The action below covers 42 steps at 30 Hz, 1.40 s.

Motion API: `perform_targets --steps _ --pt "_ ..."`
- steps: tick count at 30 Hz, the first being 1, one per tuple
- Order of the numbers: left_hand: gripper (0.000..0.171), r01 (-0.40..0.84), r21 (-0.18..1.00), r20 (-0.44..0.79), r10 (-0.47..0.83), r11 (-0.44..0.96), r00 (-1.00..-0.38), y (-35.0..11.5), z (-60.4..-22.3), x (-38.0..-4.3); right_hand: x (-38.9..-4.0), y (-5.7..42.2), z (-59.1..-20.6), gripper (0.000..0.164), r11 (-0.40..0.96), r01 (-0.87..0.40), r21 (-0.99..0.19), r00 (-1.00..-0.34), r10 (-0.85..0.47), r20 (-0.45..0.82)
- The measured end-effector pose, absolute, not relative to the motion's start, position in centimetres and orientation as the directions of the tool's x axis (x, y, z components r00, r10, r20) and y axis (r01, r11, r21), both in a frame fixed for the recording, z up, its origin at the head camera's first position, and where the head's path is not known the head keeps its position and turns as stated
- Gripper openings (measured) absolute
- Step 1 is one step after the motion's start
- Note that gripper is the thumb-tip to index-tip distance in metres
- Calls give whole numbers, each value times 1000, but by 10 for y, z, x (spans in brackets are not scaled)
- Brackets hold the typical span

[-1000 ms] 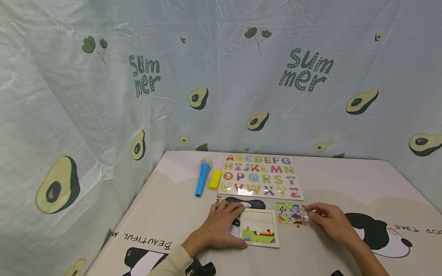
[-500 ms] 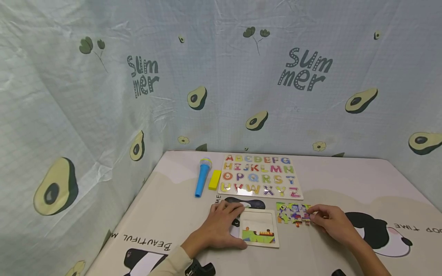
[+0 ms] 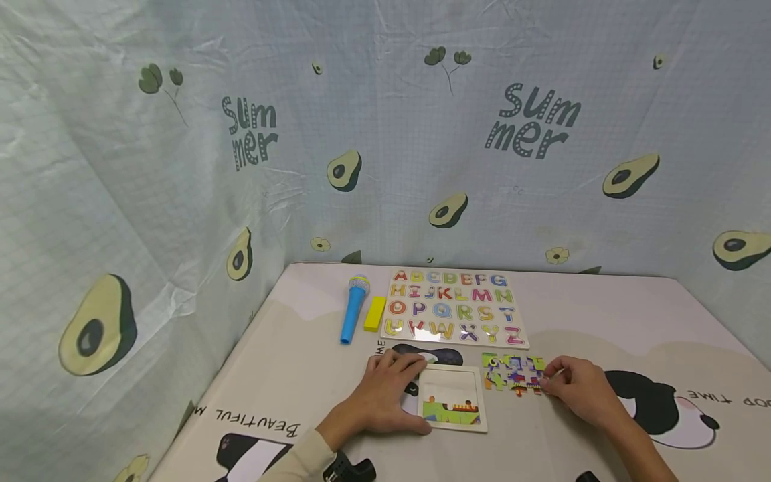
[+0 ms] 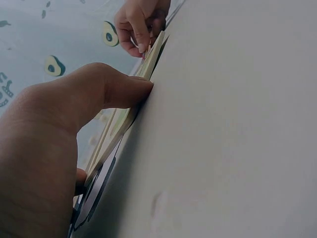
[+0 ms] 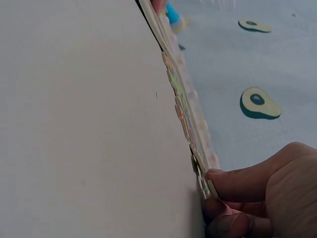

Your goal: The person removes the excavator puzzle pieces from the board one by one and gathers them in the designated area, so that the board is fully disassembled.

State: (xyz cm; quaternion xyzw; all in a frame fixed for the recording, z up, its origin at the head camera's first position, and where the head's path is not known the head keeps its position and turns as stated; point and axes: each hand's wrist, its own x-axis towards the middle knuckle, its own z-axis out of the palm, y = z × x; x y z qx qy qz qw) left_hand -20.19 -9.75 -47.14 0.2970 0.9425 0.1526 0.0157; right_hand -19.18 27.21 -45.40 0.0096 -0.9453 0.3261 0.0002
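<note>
puzzle pieces (image 3: 515, 375) lie beside the tray (image 3: 447, 384), right hand (image 3: 577, 388) pinching their edge.

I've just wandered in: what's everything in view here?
Puzzle tray: one, pale, front middle
Fitted pieces: several, mostly green, inside tray
Loose pieces: several, multicoloured, right of tray
Alphabet board: one, white, behind tray
Toy microphone: one, blue, left of board
Block: one, yellow, beside board
Table cover: one, pale, underneath
Avocado-print sheet: one, pale, behind table
Unclear objects: two, black, bottom edge
Sleeve: one, cream, bottom edge
Left hand: one, gripping tray
Right hand: one, at loose pieces
</note>
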Motion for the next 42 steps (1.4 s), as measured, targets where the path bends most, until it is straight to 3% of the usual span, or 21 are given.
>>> perform_targets --steps 7,24,36,42 --pt "99 553 300 61 563 777 -824 -99 -471 -202 -193 271 -455 19 839 -47 -543 -998 -20 55" --pt "100 547 299 39 562 782 -826 -98 -471 -202 -191 276 -455 20 831 -27 -555 -999 -9 36" --pt "100 543 303 38 559 783 -828 -98 -469 -203 -189 330 -450 21 810 58 -584 -998 39 -45" --pt "99 543 308 43 559 781 -828 -98 -471 -203 -186 354 -451 34 784 139 -605 -990 112 -82"
